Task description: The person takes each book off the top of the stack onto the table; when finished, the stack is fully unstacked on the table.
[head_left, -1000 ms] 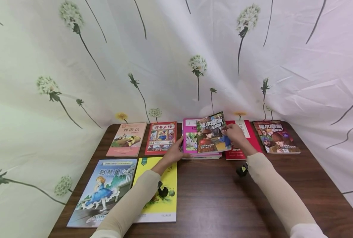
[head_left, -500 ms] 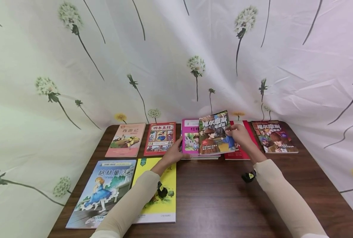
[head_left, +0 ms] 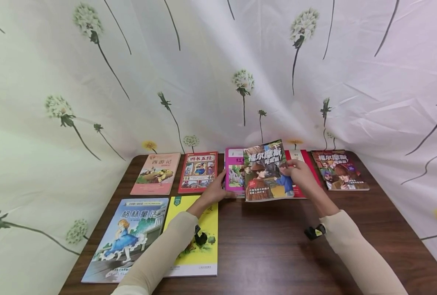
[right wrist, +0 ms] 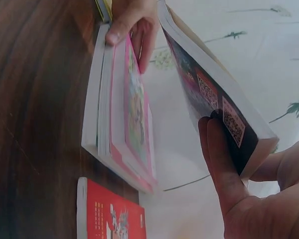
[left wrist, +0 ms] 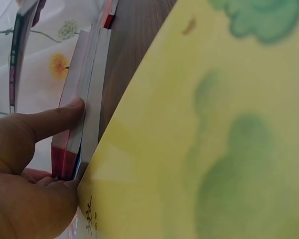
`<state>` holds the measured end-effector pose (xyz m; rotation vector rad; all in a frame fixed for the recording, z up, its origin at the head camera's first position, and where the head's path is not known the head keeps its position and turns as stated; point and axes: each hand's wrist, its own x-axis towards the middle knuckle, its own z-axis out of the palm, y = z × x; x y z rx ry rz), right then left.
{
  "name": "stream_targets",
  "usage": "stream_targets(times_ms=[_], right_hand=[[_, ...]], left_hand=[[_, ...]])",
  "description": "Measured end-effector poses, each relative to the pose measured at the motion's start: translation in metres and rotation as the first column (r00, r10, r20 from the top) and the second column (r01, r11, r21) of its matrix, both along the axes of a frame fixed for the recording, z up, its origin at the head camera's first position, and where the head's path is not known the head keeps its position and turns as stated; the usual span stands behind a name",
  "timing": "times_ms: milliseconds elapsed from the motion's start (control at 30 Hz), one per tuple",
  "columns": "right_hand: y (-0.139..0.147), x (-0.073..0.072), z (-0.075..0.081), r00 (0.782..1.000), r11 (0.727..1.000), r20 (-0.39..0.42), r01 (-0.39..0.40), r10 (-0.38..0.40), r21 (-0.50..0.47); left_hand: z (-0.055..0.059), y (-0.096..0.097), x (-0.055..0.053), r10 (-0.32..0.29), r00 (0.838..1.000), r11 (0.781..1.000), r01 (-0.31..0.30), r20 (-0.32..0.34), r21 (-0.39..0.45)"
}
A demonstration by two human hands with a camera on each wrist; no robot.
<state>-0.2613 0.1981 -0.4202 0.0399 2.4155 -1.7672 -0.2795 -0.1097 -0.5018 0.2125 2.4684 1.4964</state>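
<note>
My right hand [head_left: 302,177] pinches a paperback book [head_left: 267,174] by its right edge, with a picture of a figure in a brown hat on its cover. In the right wrist view its dark back cover [right wrist: 209,94] faces down, fingers beneath and thumb on the other side. The book is raised over a stack of books [right wrist: 112,99] topped by a pink-bordered one [head_left: 234,174] and partly hides it. At the stack's front left corner my left hand [head_left: 215,191] holds on, its thumb [left wrist: 65,117] across the page edges in the left wrist view.
Beside the stack lie a red book [head_left: 306,162] on the right and a comic-covered red book [head_left: 199,172] on the left. A pink book [head_left: 155,174], a blue one [head_left: 127,241], a yellow one [head_left: 203,258] and another detective book [head_left: 340,170] lie on the brown table [head_left: 262,254].
The right hand has moved the paperback book slightly right, then nearer to me, so it covers the stack's front edge. The left hand has stayed at the stack.
</note>
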Motion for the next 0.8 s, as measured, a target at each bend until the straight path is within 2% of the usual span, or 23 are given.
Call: stream_targets(times_ms=[167, 600, 800], right_hand=[[-0.001, 0.011, 0.000, 1.000, 1.000, -0.012, 0.010, -0.010, 0.018], [-0.001, 0.042, 0.004, 1.000, 1.000, 0.015, -0.016, 0.016, 0.003], [-0.001, 0.056, 0.002, 0.999, 0.999, 0.033, -0.029, 0.030, -0.032]], left_hand=[[0.000, 0.001, 0.000, 0.005, 1.000, 1.000, -0.005, -0.005, -0.004], [-0.001, 0.000, -0.001, 0.012, 1.000, 1.000, -0.012, -0.009, -0.021], [-0.002, 0.000, -0.002, 0.011, 1.000, 0.999, -0.011, -0.008, -0.038]])
